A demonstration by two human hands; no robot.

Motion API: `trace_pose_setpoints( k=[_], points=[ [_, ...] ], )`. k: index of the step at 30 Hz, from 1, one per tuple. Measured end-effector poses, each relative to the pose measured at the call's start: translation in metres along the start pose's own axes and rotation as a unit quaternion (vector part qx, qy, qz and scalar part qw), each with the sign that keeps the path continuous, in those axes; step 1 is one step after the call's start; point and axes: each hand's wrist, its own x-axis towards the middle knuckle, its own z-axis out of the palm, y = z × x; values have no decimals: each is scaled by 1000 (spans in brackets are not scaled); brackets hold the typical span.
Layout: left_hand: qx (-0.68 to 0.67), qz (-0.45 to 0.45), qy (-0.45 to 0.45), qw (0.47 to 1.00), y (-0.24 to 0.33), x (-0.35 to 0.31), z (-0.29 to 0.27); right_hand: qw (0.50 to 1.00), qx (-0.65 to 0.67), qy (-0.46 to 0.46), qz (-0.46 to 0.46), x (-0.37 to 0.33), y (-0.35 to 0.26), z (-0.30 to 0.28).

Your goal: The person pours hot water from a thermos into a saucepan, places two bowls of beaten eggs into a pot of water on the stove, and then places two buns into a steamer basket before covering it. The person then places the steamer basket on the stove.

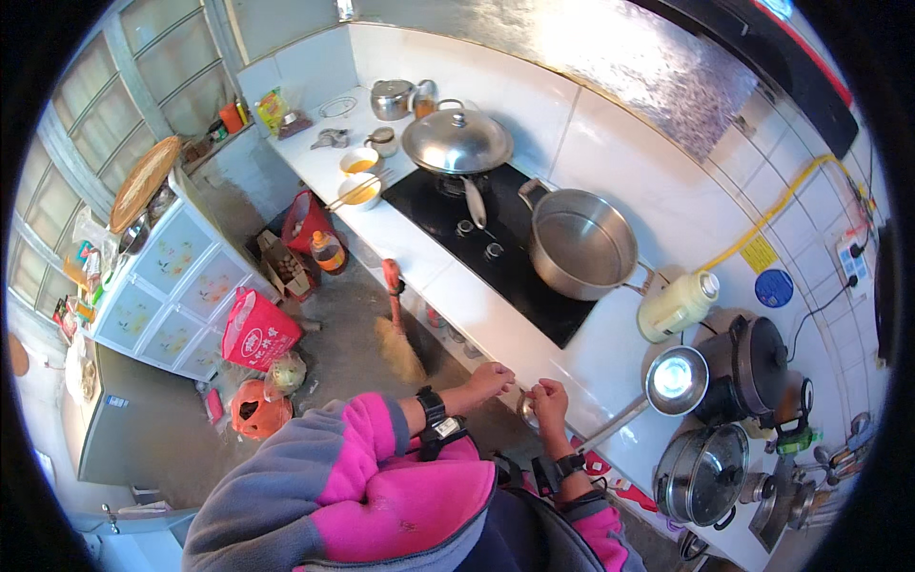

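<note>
My left hand (491,378) and my right hand (550,397) meet at the front edge of the white counter (496,310). Their fingertips are pinched together on a small thin item (522,389) held between them; what it is cannot be made out. Just below the hands a small shiny round metal thing (527,413) shows, partly hidden by my right hand. A steel ladle (675,378) lies on the counter to the right, its long handle pointing toward my right wrist. Both wrists wear black straps.
A black cooktop (448,214) carries a lidded wok (457,141) and an open steel pot (581,243). A pale jug (675,305), a black cooker (748,357) and a glass-lidded pot (703,474) stand to the right. A broom (396,329), red bags (257,329) and a white cabinet (176,286) are left.
</note>
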Motion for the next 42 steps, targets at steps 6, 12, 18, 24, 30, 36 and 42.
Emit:
trace_pose_setpoints(
  k=[6,12,18,24,30,36,42],
  points=[
    [-65,3,65,996,-4,-22,-104,995,-35,-90,-20,-2,-9,113],
    [-85,-18,130,988,-3,-31,-180,989,-43,-142,8,4,-20,185],
    [-153,-5,169,974,1,-24,-218,984,-5,-177,-6,33,-39,242],
    [-171,-18,226,959,25,-9,-261,971,-1,-238,-4,77,-65,294],
    [-229,36,266,936,39,11,-300,959,-39,-277,-46,125,-81,337],
    [-226,46,359,904,49,23,-361,959,26,-283,-17,140,-101,384],
    [-220,57,385,894,63,48,-445,961,6,-274,19,154,-118,438]
  ],
)
